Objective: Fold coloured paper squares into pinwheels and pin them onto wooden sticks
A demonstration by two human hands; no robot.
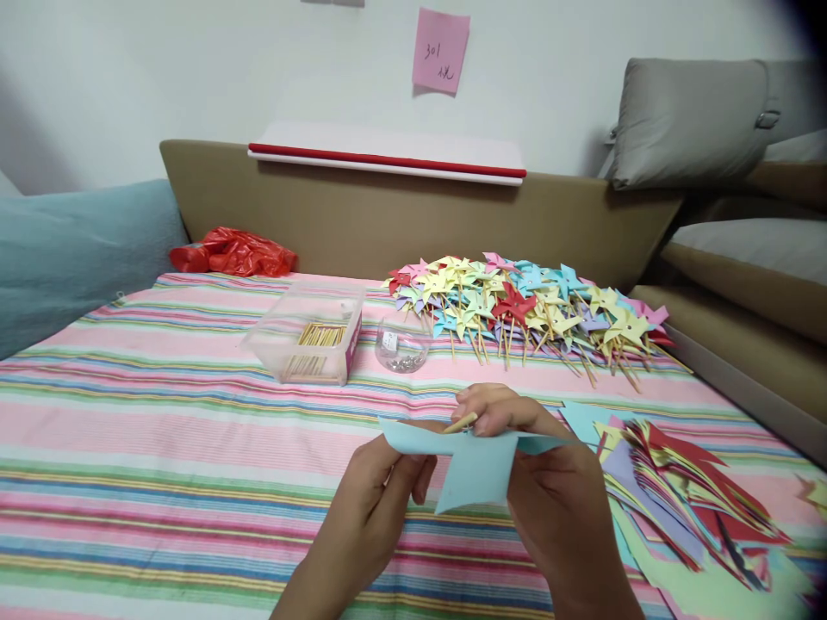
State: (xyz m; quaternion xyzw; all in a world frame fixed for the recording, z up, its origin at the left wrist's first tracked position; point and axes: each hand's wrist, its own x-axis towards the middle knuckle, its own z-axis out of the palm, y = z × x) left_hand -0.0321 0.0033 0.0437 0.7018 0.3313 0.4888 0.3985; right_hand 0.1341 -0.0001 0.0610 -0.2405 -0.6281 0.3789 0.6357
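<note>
A light-blue paper pinwheel [481, 474] is held between both hands above the striped cloth, one flat blade hanging toward me. My left hand [381, 486] pinches its left edge between thumb and fingers. On the other side my right hand [556, 482] grips the paper, with fingers curled over the top beside a short wooden stick [461, 423]. The stick's tip shows behind the upper edge of the paper; the rest of it is hidden. Beyond the hands stand a clear plastic box [264, 340] of wooden sticks [323, 335] and a round clear bowl [419, 344] with small metal pieces.
Many finished pinwheels [514, 303] on sticks lie heaped at the back right. Coloured paper cutouts [685, 482] are stacked at the right. A red plastic bag [239, 252] lies at the back left, by a brown backrest [336, 220]. Grey cushions [691, 120] rise at the right.
</note>
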